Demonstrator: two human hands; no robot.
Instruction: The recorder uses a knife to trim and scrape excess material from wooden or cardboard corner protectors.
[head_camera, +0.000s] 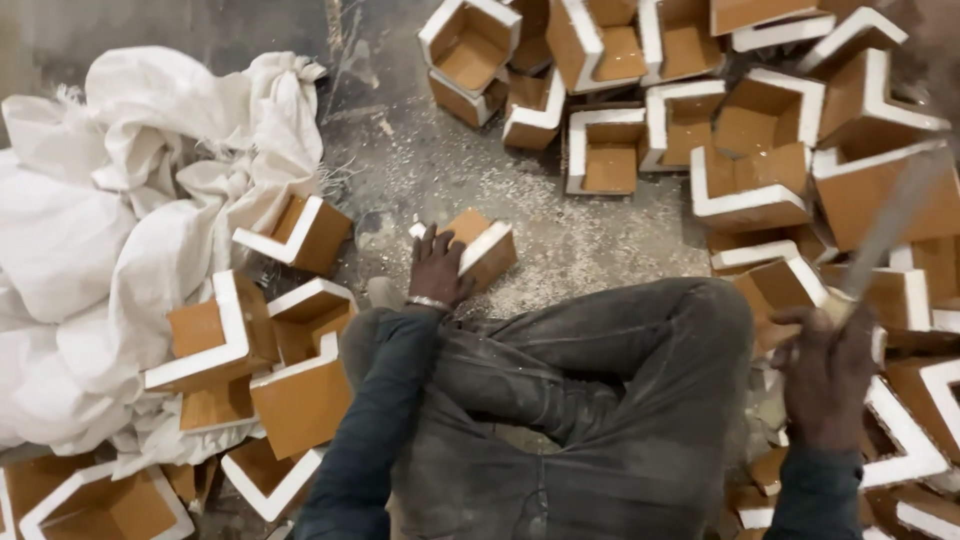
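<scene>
head view shows me seated on a dusty floor (420, 160) with one knee bent across my lap. my left hand (437, 268) is closed down over a small wooden corner piece (483, 245), brown with a white edge, pinning it flat to the floor at about twelve o'clock from my knee. my right hand (828, 375) is wrapped tight round the handle of a long flat metal blade (895, 220), raised at three o'clock and blurred. to strike well i judge the fingers should stay back on the near side of the piece, clear of the white edge, and the piece should sit firm in the sawdust. more corner pieces (700, 110) lie heaped from twelve to four o'clock, others (290, 350) at nine beside a white sack (100, 230).
</scene>
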